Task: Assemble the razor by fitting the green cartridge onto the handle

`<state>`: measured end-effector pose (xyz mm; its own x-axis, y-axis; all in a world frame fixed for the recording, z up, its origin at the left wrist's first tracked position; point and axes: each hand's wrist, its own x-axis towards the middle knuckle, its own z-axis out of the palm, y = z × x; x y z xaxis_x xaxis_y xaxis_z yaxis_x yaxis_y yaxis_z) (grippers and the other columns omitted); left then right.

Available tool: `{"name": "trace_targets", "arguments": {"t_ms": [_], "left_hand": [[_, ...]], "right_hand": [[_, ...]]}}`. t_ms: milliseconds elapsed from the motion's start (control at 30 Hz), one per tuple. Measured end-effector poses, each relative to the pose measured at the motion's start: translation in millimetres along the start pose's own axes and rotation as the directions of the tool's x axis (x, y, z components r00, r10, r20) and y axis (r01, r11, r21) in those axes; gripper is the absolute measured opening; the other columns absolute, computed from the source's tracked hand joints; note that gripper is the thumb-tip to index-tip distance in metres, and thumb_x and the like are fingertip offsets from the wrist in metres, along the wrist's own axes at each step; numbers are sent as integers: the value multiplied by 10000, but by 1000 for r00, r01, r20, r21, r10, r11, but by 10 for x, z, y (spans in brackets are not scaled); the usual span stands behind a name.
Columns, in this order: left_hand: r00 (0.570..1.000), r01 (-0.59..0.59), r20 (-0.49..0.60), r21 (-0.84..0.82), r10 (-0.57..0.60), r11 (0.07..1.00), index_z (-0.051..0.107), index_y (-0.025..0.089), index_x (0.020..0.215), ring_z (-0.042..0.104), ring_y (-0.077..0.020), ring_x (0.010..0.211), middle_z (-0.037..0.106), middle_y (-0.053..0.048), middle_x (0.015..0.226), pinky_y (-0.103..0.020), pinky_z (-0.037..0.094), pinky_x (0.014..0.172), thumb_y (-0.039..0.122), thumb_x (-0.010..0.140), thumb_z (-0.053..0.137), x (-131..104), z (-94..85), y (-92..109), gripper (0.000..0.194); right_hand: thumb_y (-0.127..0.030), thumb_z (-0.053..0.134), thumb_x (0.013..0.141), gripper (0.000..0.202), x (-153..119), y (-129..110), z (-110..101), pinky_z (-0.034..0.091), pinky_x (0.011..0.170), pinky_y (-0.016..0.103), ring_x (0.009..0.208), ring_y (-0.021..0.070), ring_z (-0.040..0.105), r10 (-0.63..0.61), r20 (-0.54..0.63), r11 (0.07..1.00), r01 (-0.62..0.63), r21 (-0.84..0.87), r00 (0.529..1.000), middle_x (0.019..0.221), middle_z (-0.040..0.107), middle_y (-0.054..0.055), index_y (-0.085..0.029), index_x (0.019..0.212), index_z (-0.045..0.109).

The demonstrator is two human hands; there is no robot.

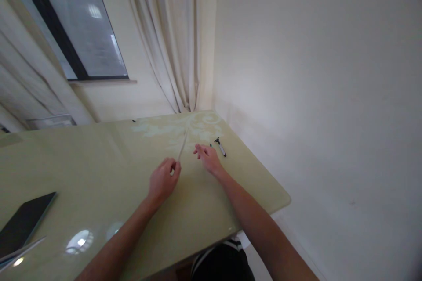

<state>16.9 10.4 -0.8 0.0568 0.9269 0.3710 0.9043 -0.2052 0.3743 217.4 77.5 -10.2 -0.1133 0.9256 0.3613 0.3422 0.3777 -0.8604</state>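
Note:
My left hand (164,179) is closed in a pinch above the table. A thin pale strip (183,144) runs away from its fingertips toward the far edge; its kind is too blurred to tell. To the right, my right hand (207,158) has its fingers loosely bent and apart, pointing left, with nothing visible in them. Just beyond the right hand lies a razor (221,147) with a dark head and a grey handle. The tip of a small dark object (211,145) shows at the back of that hand, mostly hidden by it.
The glossy pale-green table (99,171) has a floral pattern at its far corner. A dark flat device (28,217) lies at the left, and a small black piece (133,121) near the back edge. A white wall (313,96) borders the right side; curtains (174,39) hang behind.

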Motion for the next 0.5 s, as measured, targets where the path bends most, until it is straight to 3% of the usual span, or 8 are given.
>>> {"name": "trace_targets", "arguments": {"t_ms": [67,133,300,400,500], "left_hand": [[996,-90,7,-49,91,995,558,217,805,581,-179,748,644,-39,835,-294,374,698,362,1039,396,-6,61,200,320],[982,-184,22,-106,187,977,580,211,824,588,-188,767,646,-49,847,-304,388,715,348,1036,414,15,147,374,302],[938,-294,134,-183,320,938,625,208,803,616,-190,816,671,-43,866,-299,440,772,387,988,553,285,418,589,267],[938,-256,188,-187,291,948,667,197,858,643,-202,892,692,-53,899,-306,465,843,374,968,594,562,617,625,221],[962,-144,212,-149,174,978,695,169,1112,642,-270,1070,702,-129,1122,-379,467,946,342,913,660,830,834,653,267]], "right_hand": [[-708,425,988,636,-9,-61,144,401,620,253,616,127,532,5,67,984,-17,178,998,692,604,7,-153,857,707],[-709,511,942,582,2,-74,195,416,590,246,602,121,532,64,58,946,-79,315,996,698,601,2,-157,850,670],[-573,596,911,442,113,18,-74,354,475,217,495,98,467,280,-124,812,-166,559,952,573,522,-37,-202,682,520],[-510,582,909,403,211,98,-346,222,401,206,406,72,298,410,-255,748,-162,644,876,508,366,-98,-230,671,415],[-486,531,929,374,272,189,-537,151,381,215,389,73,210,472,-324,741,-169,650,820,513,284,-119,-244,693,370]]}}
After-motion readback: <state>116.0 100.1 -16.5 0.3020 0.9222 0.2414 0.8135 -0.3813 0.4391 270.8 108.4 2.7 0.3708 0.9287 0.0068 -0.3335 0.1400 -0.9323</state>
